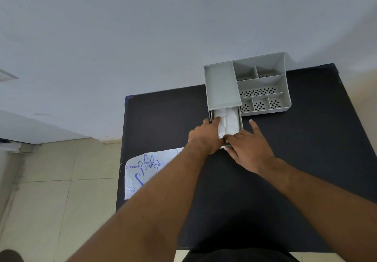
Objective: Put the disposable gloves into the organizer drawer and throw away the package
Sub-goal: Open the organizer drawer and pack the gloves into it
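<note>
Clear, crinkled plastic is pressed under the fingertips (pixel 216 119) of the left hand (pixel 206 137), whose fingers are held together and bent down onto the wad of disposable gloves (pixel 227 120) lying inside the pulled-out drawer (pixel 241 122). The right hand (pixel 247 149) is laid at the drawer's near end, its thumb touching the gloves' near edge, the forefinger stretched along the drawer's right wall and the other fingers spread over the front. The drawer is seen extended from the left section of the grey organizer (pixel 222 86), beside whose lid perforated compartments are set. The organizer is placed at the far side of a black table (pixel 306 159). The flattened package (pixel 146 172), printed in blue, is left at the table's left edge, partly hidden by the left forearm.
</note>
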